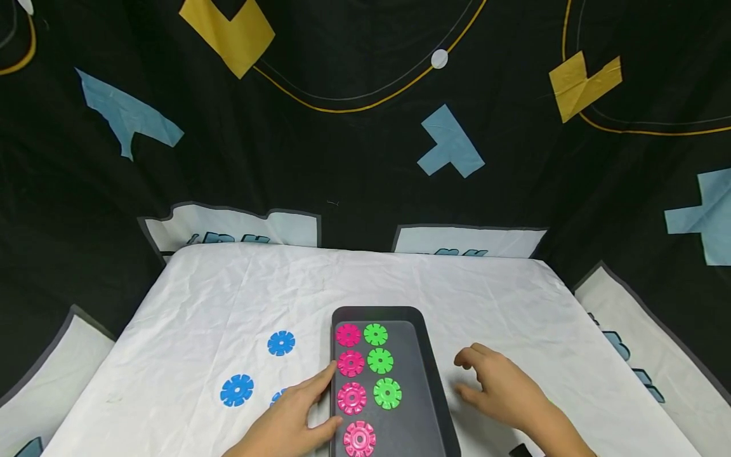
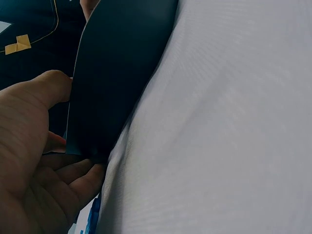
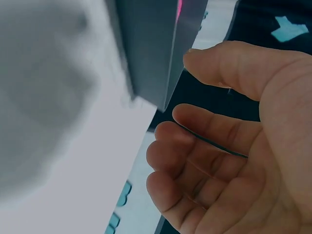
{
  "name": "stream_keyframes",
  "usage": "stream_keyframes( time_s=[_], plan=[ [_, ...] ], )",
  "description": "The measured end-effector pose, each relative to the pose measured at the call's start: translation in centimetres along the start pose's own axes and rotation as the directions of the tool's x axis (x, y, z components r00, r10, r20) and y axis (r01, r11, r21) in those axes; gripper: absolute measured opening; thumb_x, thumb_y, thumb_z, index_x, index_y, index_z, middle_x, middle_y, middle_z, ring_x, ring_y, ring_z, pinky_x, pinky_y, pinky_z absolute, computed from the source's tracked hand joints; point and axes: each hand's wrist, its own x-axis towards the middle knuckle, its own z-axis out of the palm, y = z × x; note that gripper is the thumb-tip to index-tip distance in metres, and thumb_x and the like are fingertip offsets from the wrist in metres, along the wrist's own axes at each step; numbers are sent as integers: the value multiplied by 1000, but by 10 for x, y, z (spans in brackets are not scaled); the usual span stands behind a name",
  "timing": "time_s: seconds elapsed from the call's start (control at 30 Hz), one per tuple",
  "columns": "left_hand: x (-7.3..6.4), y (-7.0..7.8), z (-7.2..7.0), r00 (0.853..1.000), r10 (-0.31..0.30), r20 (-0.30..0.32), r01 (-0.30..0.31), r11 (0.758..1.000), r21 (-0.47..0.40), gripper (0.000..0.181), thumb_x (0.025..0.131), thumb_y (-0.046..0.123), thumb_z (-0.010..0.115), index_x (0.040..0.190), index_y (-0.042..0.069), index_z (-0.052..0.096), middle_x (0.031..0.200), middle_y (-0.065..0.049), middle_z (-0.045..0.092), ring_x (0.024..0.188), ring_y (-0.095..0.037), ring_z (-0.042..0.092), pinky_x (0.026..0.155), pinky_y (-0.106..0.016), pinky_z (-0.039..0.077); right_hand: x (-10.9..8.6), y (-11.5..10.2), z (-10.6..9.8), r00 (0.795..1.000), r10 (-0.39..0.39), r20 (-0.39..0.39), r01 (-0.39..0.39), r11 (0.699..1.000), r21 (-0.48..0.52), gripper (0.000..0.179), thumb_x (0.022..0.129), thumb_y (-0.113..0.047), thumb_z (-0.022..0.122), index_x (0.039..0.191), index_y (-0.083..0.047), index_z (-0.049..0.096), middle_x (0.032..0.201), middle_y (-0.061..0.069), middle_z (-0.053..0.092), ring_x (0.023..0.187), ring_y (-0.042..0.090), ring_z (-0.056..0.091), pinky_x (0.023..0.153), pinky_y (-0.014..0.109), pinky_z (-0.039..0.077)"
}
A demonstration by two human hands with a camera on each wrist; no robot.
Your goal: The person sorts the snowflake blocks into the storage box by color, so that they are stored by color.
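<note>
A black tray (image 1: pixel 419 381) lies lengthwise on the white cloth. Inside it, pink notched discs (image 1: pixel 351 398) form a column along the left, with three green notched discs (image 1: pixel 388 393) beside them. My left hand (image 1: pixel 294 416) touches the tray's left rim with thumb and forefinger, its other fingers low by the tray wall (image 2: pixel 117 73) in the left wrist view. Right of the tray, my right hand (image 1: pixel 508 390) hovers apart from it, fingers loosely bent and holding nothing; the right wrist view shows its palm (image 3: pixel 234 161) facing the tray's side (image 3: pixel 146 53).
Left of the tray lie blue notched discs (image 1: pixel 237 390), one partly hidden behind my left hand. A small black object (image 1: pixel 520 450) shows by my right wrist. White cloth (image 1: pixel 274 279) covers the table, and a dark patterned curtain (image 1: pixel 342 171) hangs behind its far edge.
</note>
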Motion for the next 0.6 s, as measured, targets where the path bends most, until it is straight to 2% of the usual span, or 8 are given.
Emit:
stream_keyframes(
  time_s=[0.17, 0.33, 0.6],
  plan=[
    [0, 0, -1, 1000, 8, -4, -8, 1000, -1, 81, 89, 39, 69, 152, 3, 32, 148, -8, 45, 130, -22, 46, 104, -46, 40, -11, 12, 0, 999, 46, -19, -46, 999, 6, 28, 79, -18, 79, 103, -16, 65, 98, -9, 60, 73, 8, 55, 65, 26, 49],
    [-1, 1, -1, 1000, 14, -7, -14, 1000, -1, 81, 90, 42, 68, 152, 3, 32, 148, -9, 45, 130, -23, 47, 103, -47, 41, -22, 26, -2, 991, 131, 6, -131, 991, 6, 30, 79, -17, 79, 105, -14, 65, 100, -6, 60, 78, 12, 59, 68, 28, 51],
    [-1, 0, -1, 999, 32, -19, -32, 999, 5, 82, 90, 41, 68, 152, 3, 31, 148, -9, 44, 131, -24, 46, 103, -47, 41, -42, 49, -6, 959, 278, 52, -280, 959, 43, 34, 77, -17, 81, 106, -13, 66, 101, -2, 60, 80, 14, 54, 66, 29, 48]
  ],
)
